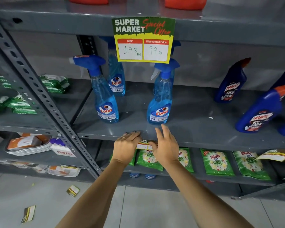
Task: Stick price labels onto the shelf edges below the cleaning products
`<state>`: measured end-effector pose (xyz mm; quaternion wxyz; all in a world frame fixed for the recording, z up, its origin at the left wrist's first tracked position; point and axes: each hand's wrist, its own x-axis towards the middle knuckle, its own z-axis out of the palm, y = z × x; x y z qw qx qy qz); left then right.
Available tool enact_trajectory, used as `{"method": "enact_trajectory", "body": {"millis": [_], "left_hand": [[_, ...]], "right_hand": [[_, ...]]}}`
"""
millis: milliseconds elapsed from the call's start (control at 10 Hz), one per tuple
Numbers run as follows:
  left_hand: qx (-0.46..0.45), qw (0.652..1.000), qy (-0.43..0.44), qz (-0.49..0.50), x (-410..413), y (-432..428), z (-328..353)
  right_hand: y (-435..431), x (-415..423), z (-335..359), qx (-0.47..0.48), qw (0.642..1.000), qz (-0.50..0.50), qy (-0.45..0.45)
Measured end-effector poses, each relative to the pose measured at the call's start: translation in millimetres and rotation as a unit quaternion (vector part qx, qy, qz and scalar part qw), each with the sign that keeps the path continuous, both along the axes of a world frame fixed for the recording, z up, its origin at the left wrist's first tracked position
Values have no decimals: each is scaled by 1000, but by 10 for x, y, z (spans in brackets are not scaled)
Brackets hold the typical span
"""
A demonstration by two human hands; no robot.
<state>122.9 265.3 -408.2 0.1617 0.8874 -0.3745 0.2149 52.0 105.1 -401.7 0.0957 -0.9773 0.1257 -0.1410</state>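
Observation:
A small price label [144, 144] lies against the grey shelf edge [204, 143] below the blue Colin spray bottles [160, 102]. My left hand [126, 147] presses flat on the label's left end, fingertips hooked over the shelf lip. My right hand [165, 145] covers the label's right end, thumb on it and fingers spread upward. Most of the label is hidden between my hands. A larger "Super Market Special Offer" label [144, 40] showing 198 and 99 hangs from the shelf edge above.
Blue Harpic bottles [257, 111] stand at the right of the same shelf. Green Wheel packets [216, 162] lie on the shelf below, where another label [273, 155] hangs loosely. Two loose labels [28, 213] lie on the tiled floor. A perforated upright [44, 102] runs left.

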Motion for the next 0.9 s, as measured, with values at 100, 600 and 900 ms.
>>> {"method": "enact_trajectory", "body": {"millis": [100, 600, 900], "left_hand": [[-5, 1000, 6, 15, -26, -17, -5], [22, 999, 36, 34, -48, -58, 162], [24, 999, 20, -16, -399, 25, 581]], "right_hand": [[-38, 7, -28, 2, 1000, 6, 12], [-279, 97, 26, 24, 996, 53, 63], [-816, -430, 438, 102, 989, 106, -10]]}}
